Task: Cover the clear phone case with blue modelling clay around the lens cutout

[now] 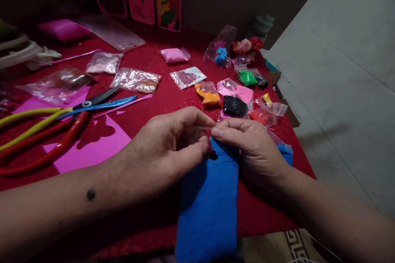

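A phone case covered in blue clay [210,205] extends from my hands toward me past the table's front edge, with a dark hole near its upper end. My right hand [256,144] grips its far right corner, thumb on the blue face and the other fingers behind. Beside it my left hand [175,144] is closed at the far left corner, thumb and fingers bent together; its fingertips are partly hidden. Both hands' index fingers nearly meet at the top edge.
Scissors with yellow handles [33,121], red-handled scissors [61,148] and a cut pink sheet [108,144] lie left. Small bags of coloured clay [208,94] spread ahead. A clear phone case [114,33] lies behind; decorated cases [169,0] lean at the back. The red-covered table's [304,168] edge runs along the right.
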Action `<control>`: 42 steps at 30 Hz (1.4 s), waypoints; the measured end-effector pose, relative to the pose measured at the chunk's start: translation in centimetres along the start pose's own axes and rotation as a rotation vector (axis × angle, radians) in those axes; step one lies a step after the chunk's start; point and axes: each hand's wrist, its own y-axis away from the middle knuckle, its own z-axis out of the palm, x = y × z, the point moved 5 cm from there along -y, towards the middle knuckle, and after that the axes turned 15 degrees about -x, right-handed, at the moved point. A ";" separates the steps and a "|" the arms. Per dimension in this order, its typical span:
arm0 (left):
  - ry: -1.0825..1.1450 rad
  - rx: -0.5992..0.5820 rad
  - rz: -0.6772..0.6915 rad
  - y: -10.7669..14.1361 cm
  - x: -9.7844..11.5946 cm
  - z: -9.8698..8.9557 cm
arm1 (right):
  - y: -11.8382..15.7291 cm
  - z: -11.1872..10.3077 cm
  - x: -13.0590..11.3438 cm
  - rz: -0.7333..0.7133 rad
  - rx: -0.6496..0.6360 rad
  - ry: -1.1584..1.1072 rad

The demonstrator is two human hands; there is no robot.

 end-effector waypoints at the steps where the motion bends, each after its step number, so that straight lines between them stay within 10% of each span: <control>1: 0.003 0.002 -0.004 0.0 0.0 0.0 | 0.0 0.1 0.0 -0.002 0.000 -0.007; 42: 0.134 0.067 -0.033 0.0 -0.4 -1.3 | -0.2 -0.5 -0.6 -0.048 0.143 -0.134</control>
